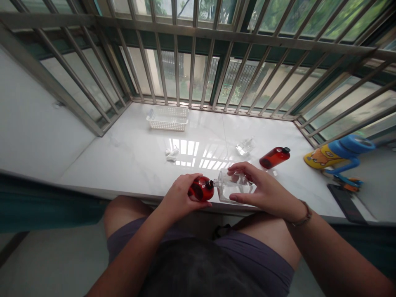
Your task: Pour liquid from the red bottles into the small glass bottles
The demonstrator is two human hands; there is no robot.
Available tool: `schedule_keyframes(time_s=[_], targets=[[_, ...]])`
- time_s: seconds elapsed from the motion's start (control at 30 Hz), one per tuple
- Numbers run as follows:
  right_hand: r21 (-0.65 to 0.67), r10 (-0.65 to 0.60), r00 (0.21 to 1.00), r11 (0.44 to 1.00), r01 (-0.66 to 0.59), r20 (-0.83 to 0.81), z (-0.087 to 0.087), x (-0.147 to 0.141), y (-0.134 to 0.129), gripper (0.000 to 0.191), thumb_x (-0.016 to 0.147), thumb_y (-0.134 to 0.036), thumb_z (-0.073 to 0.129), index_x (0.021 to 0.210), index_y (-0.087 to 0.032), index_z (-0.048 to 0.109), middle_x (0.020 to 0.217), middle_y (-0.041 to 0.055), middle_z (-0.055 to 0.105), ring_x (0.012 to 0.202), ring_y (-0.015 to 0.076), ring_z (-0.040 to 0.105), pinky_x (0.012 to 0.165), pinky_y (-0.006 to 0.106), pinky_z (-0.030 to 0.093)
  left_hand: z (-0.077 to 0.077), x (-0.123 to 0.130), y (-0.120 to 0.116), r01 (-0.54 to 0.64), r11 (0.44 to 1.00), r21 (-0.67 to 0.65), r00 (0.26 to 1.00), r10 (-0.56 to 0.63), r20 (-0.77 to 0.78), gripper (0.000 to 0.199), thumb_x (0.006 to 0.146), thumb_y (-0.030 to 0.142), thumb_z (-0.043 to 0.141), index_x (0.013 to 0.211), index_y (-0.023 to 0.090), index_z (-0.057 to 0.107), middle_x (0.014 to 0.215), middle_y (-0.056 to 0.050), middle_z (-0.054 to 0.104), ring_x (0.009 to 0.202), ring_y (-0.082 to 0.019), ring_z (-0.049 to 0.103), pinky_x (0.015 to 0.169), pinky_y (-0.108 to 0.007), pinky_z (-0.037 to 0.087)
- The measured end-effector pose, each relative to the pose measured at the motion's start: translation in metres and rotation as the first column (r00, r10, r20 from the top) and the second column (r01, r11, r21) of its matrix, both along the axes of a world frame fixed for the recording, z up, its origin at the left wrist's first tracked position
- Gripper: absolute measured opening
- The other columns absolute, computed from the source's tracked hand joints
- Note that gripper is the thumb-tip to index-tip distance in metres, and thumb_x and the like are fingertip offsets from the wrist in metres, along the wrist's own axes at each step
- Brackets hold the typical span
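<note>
My left hand (179,193) is wrapped round a red-brown see-through bottle (201,190), tilted with its dark neck to the right. My right hand (262,187) holds a clear square-sided bottle (227,190) lying on its side, thumb on the near side and fingers on the far side. The two necks meet, or nearly so, just above the counter's front edge; whether they touch I cannot tell. Beyond my right hand lies a second red-brown bottle (274,158) with a black cap. A small clear object (245,147) rests to its left.
A white perforated basket (168,123) stands at the back of the white counter (123,152). Small white pieces (172,154) lie left of centre. On the right are a blue and yellow water bottle (335,153), keys (349,182) and a black phone (345,203). Metal window bars (194,74) close off the back.
</note>
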State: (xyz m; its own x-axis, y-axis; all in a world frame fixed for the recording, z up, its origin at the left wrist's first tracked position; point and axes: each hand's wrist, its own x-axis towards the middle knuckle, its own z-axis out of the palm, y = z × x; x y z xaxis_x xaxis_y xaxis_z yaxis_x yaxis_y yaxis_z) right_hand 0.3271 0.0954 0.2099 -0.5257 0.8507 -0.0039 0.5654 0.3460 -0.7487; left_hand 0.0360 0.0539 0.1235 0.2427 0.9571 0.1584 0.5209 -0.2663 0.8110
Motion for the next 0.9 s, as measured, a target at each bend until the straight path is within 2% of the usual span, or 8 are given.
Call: schedule_keyframes(time_s=[0.27, 0.57, 0.9], targets=[[0.002, 0.012, 1.000, 1.000, -0.012, 0.025, 0.0016, 0.0001, -0.0004, 0.066, 0.083, -0.061, 0.089, 0.135, -0.030, 0.063, 0.132, 0.0101, 0.072, 0.115, 0.0325, 0.071, 0.093, 0.045, 0.060, -0.0006, 0.0033, -0.0011, 0.005, 1.000, -0.019, 1.000, -0.005, 0.015, 0.088, 0.065, 0.043, 0.106, 0.140, 0.029, 0.063, 0.133, -0.007, 0.072, 0.124, -0.033, 0.066, 0.110, -0.048, 0.054], [0.032, 0.002, 0.999, 0.999, -0.003, 0.042, 0.0064, -0.0009, -0.0001, 0.063, 0.081, -0.060, 0.089, 0.131, -0.029, 0.067, 0.126, 0.0104, 0.075, 0.109, 0.0330, 0.073, 0.086, 0.044, 0.062, -0.0049, 0.0040, -0.0004, 0.019, 1.000, -0.012, 1.000, -0.019, 0.013, 0.089, 0.065, 0.045, 0.105, 0.141, 0.030, 0.062, 0.133, -0.007, 0.072, 0.124, -0.033, 0.067, 0.111, -0.049, 0.053], [0.041, 0.013, 0.996, 0.999, -0.017, 0.086, 0.0073, 0.0003, 0.0015, 0.065, 0.082, -0.061, 0.089, 0.133, -0.030, 0.066, 0.128, 0.0089, 0.074, 0.109, 0.0316, 0.072, 0.087, 0.043, 0.061, -0.0072, 0.0050, -0.0001, 0.016, 1.000, -0.012, 1.000, -0.016, 0.019, 0.088, 0.064, 0.045, 0.106, 0.139, 0.029, 0.063, 0.132, -0.007, 0.073, 0.122, -0.033, 0.067, 0.110, -0.048, 0.054]])
